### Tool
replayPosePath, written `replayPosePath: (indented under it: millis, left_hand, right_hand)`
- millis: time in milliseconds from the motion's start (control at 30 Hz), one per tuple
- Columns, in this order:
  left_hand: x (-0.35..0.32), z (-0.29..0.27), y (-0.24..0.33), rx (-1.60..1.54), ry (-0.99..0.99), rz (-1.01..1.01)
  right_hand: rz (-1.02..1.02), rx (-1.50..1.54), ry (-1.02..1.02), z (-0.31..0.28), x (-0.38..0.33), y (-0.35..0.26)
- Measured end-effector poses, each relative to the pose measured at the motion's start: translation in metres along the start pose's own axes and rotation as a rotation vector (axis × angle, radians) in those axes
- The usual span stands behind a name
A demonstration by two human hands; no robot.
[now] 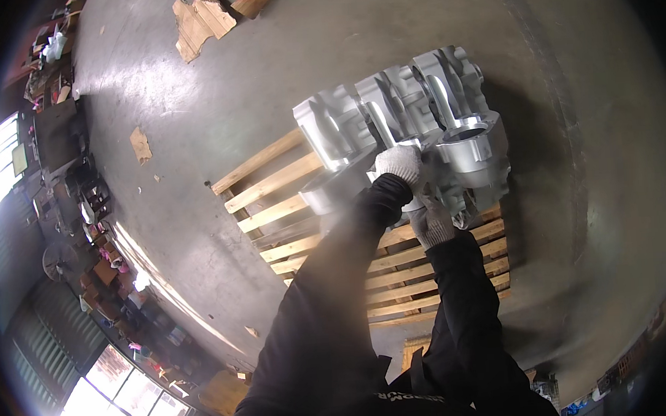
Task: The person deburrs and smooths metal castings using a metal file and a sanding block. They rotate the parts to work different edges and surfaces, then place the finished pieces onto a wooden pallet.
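Three large silver metal castings stand side by side on a wooden pallet (278,212): a left casting (330,128), a middle casting (389,101) and a right casting (447,86). The right one has a round open bore at its near end. My left hand (399,163), in a pale knit glove, is closed over the near end of the middle casting, its fingertips hidden. Just below it, my right hand (434,225), in a greyer knit glove, is closed against the lower near part of the same casting. My left forearm partly covers the left casting.
Pallet slats extend to the left and toward me. Torn cardboard (201,25) lies on the concrete floor at the far left, with a smaller scrap (140,145) nearer. Cluttered shelves and boxes (104,271), a fan (60,260) and bright windows line the left side.
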State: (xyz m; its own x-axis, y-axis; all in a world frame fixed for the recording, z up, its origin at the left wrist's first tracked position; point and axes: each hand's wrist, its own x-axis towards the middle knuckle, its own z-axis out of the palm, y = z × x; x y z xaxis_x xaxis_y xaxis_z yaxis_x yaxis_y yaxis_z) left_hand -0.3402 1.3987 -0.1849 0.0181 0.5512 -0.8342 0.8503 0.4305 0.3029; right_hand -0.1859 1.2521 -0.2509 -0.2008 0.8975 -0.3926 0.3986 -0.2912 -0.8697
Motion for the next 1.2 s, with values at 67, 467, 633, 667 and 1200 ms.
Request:
replayPosePath:
  millis: [67,467,633,667,1200]
  left_hand:
    - [0.002,-0.001,0.004,-0.019,-0.034,-0.021]
    - [-0.074,-0.056,-0.101,0.350,0.108,-0.039]
    - [-0.066,-0.028,-0.136,0.209,-0.073,-0.154]
    - [-0.065,-0.025,-0.136,0.319,-0.061,-0.065]
    - [-0.076,-0.003,-0.129,0.347,0.015,-0.108]
  right_hand:
    - [0.066,0.105,-0.004,0.003,0.001,0.002]
    - [-0.191,0.034,-0.222,0.088,-0.035,-0.088]
    - [0.117,-0.029,-0.340,0.139,-0.038,-0.070]
    - [0.122,-0.114,-0.381,0.143,-0.040,-0.065]
    - [-0.074,-0.016,-0.136,0.141,-0.062,-0.058]
